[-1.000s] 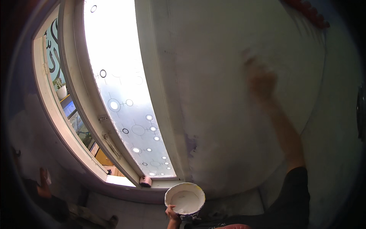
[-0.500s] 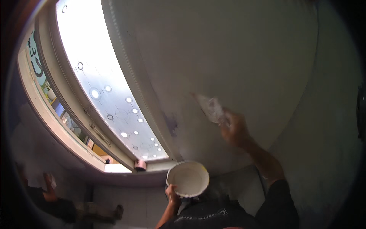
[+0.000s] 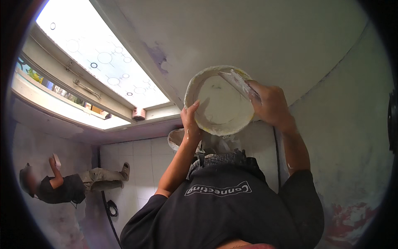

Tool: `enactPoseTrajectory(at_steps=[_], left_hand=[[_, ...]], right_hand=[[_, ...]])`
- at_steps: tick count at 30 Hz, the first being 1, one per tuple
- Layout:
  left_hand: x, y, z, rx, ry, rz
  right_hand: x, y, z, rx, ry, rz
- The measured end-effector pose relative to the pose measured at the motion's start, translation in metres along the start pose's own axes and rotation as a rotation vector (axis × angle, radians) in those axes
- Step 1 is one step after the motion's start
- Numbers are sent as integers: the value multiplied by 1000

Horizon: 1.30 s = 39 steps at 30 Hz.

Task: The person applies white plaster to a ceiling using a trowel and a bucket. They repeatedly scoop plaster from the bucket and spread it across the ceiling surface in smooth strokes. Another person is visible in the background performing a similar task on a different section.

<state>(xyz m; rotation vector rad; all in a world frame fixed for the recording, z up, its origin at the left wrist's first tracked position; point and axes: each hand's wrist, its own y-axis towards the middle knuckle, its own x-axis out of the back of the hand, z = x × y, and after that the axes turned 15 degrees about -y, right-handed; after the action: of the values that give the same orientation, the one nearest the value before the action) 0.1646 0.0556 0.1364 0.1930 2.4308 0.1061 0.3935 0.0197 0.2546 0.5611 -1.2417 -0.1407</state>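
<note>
My left hand [image 3: 190, 120] grips the rim of a round white bowl [image 3: 219, 101] smeared with white putty, held up in front of me. My right hand [image 3: 271, 101] holds a flat putty knife [image 3: 240, 83], its blade dipped into the bowl at the upper right rim. Behind the bowl is a white plastered wall [image 3: 257, 33] with a purple-grey bare patch [image 3: 157, 56].
A frosted window [image 3: 99, 58] with circle patterns and its frame fills the upper left. A small reddish object [image 3: 139, 113] sits on the sill. Another person [image 3: 62, 184] crouches on the tiled floor at lower left. A second bowl [image 3: 176, 139] lies below.
My right hand came down from the wall with the putty knife and now reaches into the bowl. The bowl has been raised closer to the camera.
</note>
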Motion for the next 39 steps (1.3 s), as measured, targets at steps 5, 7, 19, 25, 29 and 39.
enactPoseTrajectory(at_steps=[5, 7, 19, 25, 29, 39], left_hand=[[-34, -7, 26, 43, 24, -48], [-44, -7, 36, -43, 91, 47], [-59, 0, 66, 162, -125, -42], [-70, -2, 71, 137, -74, -117], [-82, -8, 73, 62, 109, -223], [-71, -16, 77, -62, 228, -288]], right_hand=[[-18, -21, -15, -3, -155, 53], [-24, -29, -20, 11, -99, 76], [7, -64, -60, 498, -293, 343], [22, -59, -85, 69, 76, 241], [1, -61, -80, 10, -38, 164], [-44, -56, -57, 139, -254, 345]])
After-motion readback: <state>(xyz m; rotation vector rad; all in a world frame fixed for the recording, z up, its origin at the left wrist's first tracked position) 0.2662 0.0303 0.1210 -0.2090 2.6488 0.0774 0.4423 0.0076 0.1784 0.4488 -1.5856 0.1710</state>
